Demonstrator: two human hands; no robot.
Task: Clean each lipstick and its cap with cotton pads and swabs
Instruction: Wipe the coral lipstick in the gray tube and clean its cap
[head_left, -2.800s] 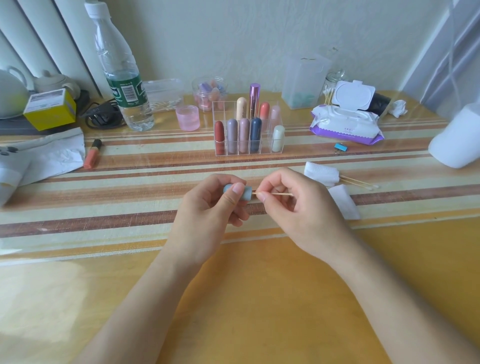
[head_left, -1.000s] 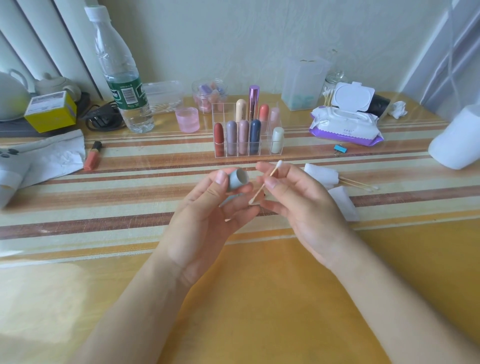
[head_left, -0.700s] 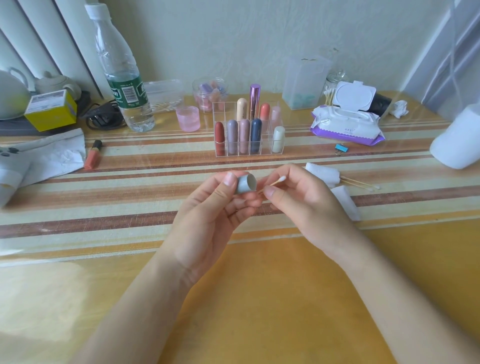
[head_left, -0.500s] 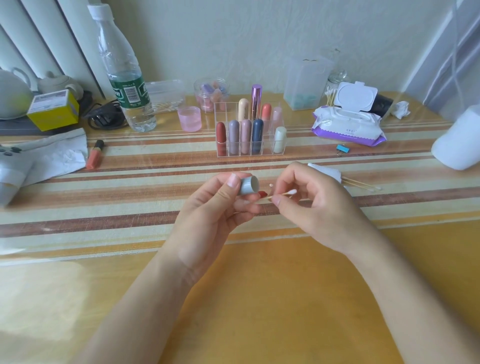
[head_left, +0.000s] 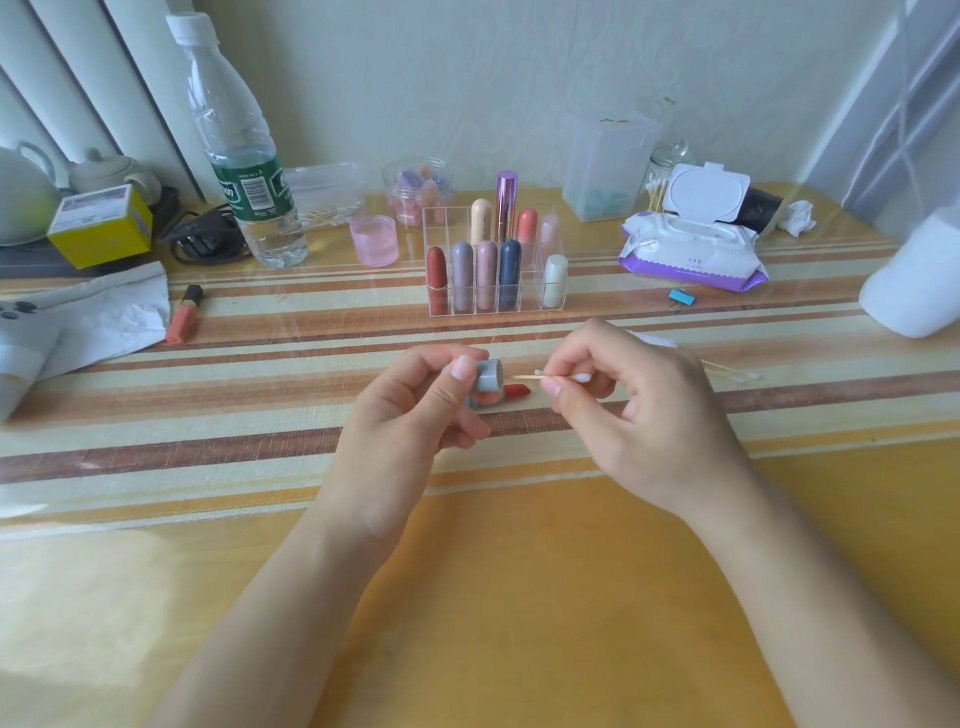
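Observation:
My left hand (head_left: 410, 410) grips a grey-blue lipstick cap (head_left: 487, 375) between thumb and fingers, its open end turned right. Lower in the same hand sits the lipstick body with its red bullet (head_left: 514, 391) sticking out to the right. My right hand (head_left: 628, 405) pinches a wooden cotton swab (head_left: 550, 375) held level, one end a short gap from the cap's mouth. A clear organiser (head_left: 493, 291) behind my hands holds several capped lipsticks. Used swabs (head_left: 730, 371) and a cotton pad (head_left: 657, 340) lie to the right, partly hidden by my right hand.
A water bottle (head_left: 244, 171), a pink jar (head_left: 374, 241) and a purple wipes pack (head_left: 696, 249) stand along the back. A loose lip gloss (head_left: 184, 314) and crumpled paper (head_left: 104, 317) lie at left. A white object (head_left: 914, 275) sits at the right edge.
My right hand drew the swab out of the cap, turned it end for end and brought it level toward the cap again. My left hand kept its hold.

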